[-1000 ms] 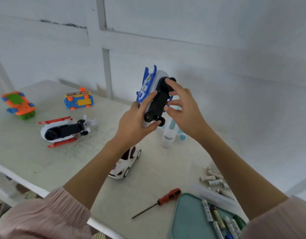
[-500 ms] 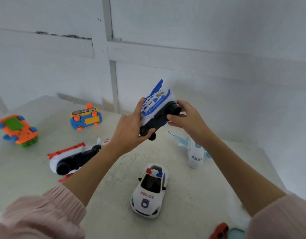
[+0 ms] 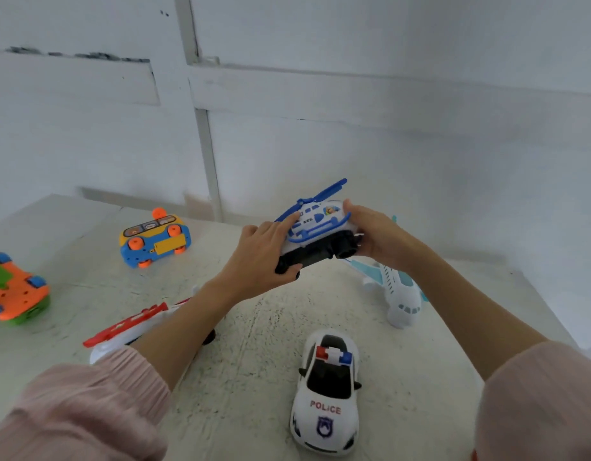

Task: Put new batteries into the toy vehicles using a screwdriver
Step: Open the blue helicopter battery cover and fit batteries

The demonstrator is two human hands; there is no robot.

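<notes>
Just right of frame centre, the left hand (image 3: 254, 257) and right hand (image 3: 377, 234) grip the white-and-blue plastic toy helicopter (image 3: 315, 232), now turned from black underside facing up to rotor-side up and lowered toward the white table (image 3: 254, 361), suggesting it is finished.

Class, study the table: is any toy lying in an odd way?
Yes. The blue and yellow toy car at the back left lies upside down, orange wheels up; the orange and green toy is overturned too.
</notes>
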